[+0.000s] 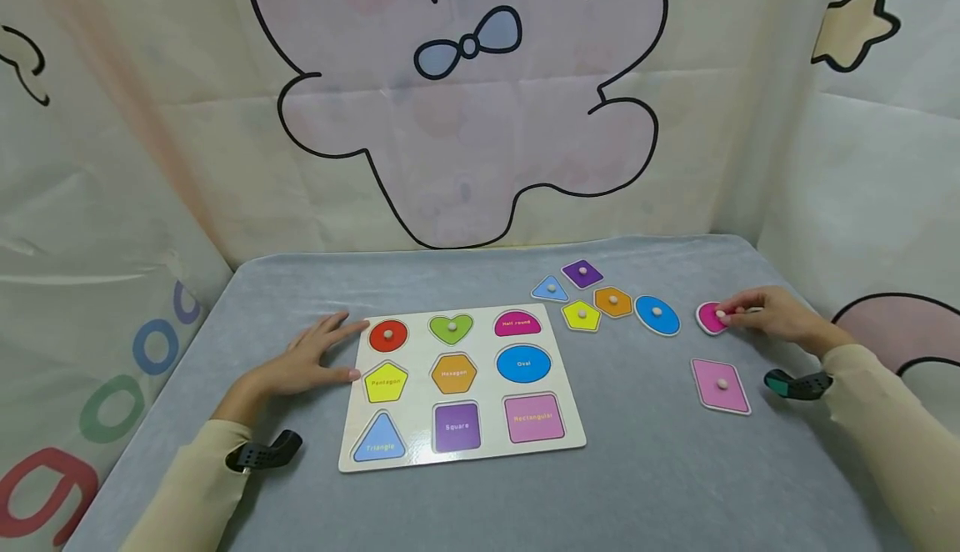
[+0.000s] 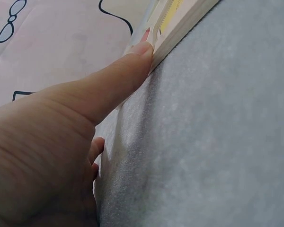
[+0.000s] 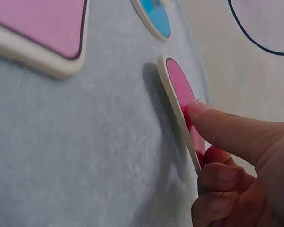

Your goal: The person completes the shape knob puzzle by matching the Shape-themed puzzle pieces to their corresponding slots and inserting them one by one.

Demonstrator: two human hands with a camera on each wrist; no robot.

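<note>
A white shape puzzle board (image 1: pixel 477 454) lies on the cloth, with a red circle piece (image 1: pixel 388 336) and a green heart piece (image 1: pixel 451 329) in its top row. At the board's left edge my left hand (image 1: pixel 300 362) has its fingers spread, thumb and forefinger touching the board; the left wrist view shows the thumb (image 2: pixel 128 66) against its side. Off to the right, my right hand (image 1: pixel 776 316) pinches a magenta half-round piece (image 1: pixel 707 318). In the right wrist view this half-round piece (image 3: pixel 180 85) is tilted up off the cloth, its knob hidden by the fingers.
A pink rectangle piece (image 1: pixel 722 385) lies nearest the right hand. Farther left lie a blue oval piece (image 1: pixel 657 316), orange hexagon (image 1: pixel 612 303), yellow pentagon (image 1: pixel 581 316), blue triangle (image 1: pixel 550 288) and purple square (image 1: pixel 582 273). A printed curtain (image 1: pixel 465 118) hangs behind the grey table (image 1: pixel 637 485).
</note>
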